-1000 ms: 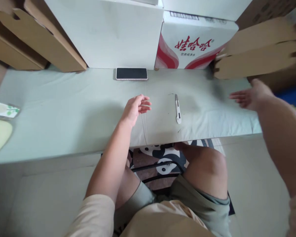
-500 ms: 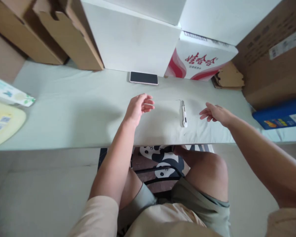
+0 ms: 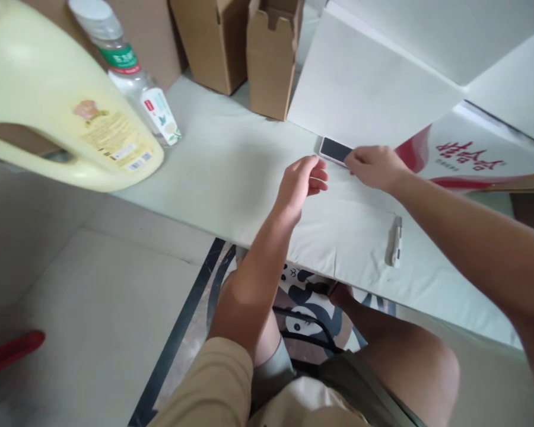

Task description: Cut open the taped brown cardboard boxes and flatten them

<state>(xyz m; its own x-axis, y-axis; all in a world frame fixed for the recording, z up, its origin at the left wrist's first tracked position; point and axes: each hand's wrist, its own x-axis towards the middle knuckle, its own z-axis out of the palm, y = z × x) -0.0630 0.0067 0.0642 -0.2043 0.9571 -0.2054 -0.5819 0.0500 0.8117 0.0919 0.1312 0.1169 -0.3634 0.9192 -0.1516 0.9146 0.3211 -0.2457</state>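
A smartphone (image 3: 334,150) with a dark screen and pale rim lies on the cloth-covered table, against the foot of a white box. My right hand (image 3: 377,167) is closed at the phone's right end and covers that part of it. Just in front of the phone hovers my left hand (image 3: 300,182), its fingers loosely bent and apart, with nothing in them. Nearer the table's front edge, below my right forearm, lies a white utility knife (image 3: 397,242), which neither hand touches.
Upright cardboard boxes (image 3: 271,65) and white boxes (image 3: 374,77) line the back, with a red-and-white carton (image 3: 467,154) at right. On the left stand a large pale-yellow jug (image 3: 115,136), a clear bottle (image 3: 131,77) and a small white carton (image 3: 161,115).
My right hand has moved left and away from me, from beside the utility knife to the phone, and its fingers have closed. The view has turned left, bringing the jug and bottle in.
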